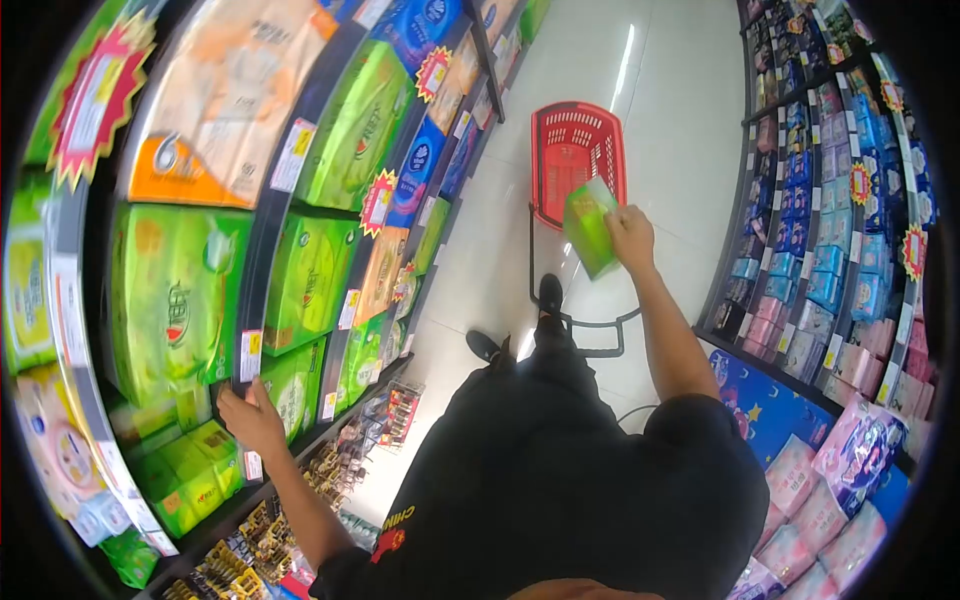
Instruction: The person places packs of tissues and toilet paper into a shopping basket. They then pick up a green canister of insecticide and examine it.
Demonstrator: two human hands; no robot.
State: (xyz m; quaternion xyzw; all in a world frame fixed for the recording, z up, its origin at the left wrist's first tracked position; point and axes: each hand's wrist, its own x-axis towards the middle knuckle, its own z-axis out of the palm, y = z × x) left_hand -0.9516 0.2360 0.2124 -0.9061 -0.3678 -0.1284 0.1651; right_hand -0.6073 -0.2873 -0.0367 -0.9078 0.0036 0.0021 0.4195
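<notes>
Two hands are at work in a shop aisle, well apart from each other. The right hand (630,232) is stretched forward over the floor, its fingers clamped on the top edge of a green pack (588,227), which looks like a pack of tissues though the print is too blurred to read. The pack hangs tilted, just in front of the near rim of a red shopping basket (577,150) that stands on the pale tiled floor (680,90) in the middle of the aisle; the basket's black handle frame (580,320) lies toward the person's feet. The pack overlaps the basket's near right corner in the view, above it rather than inside it.

The left hand (250,418) rests against the front edge of a lower shelf (330,425) on the left side, fingers spread and flat, close to a yellow price tag (250,355) and just beside a green pack of paper goods (290,385). Larger green bundles (170,300) fill the shelf above, with an orange-and-white bundle (225,100) higher up. Below the hand, small hanging items (330,470) line the shelf's lower edge. On the right, shelves hold rows of blue and pink packets (820,260).
</notes>
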